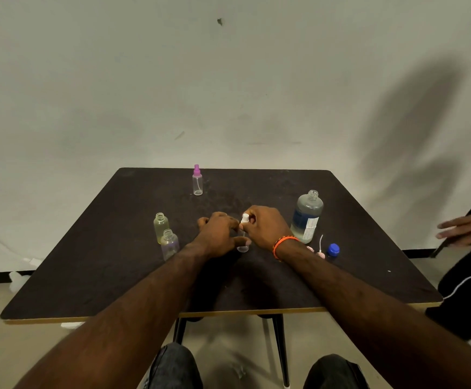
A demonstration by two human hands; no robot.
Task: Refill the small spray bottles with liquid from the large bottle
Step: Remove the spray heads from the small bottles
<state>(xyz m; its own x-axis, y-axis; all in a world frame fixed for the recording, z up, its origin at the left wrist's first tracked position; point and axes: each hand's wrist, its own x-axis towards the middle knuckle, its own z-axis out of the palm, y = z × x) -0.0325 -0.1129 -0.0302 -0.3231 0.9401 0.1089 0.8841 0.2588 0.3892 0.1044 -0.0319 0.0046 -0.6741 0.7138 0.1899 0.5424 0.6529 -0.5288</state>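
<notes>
A small clear spray bottle (242, 247) stands at the middle of the dark table (116, 270). My left hand (219, 234) grips its body. My right hand (266, 227) pinches its white spray cap (245, 218) on top. The large bottle (306, 217) stands uncapped to the right, partly filled with clear liquid. Its blue cap (333, 249) lies in front of it. Two small uncapped bottles, one yellowish (160, 227) and one purplish (169, 244), stand to the left. A small bottle with a pink sprayer (197, 181) stands at the back.
Pink spray heads with a thin tube (319, 249) lie beside the blue cap. Another person's hand (466, 230) and dark clothing are at the table's right edge. A pale wall is behind the table. My knees show below the front edge.
</notes>
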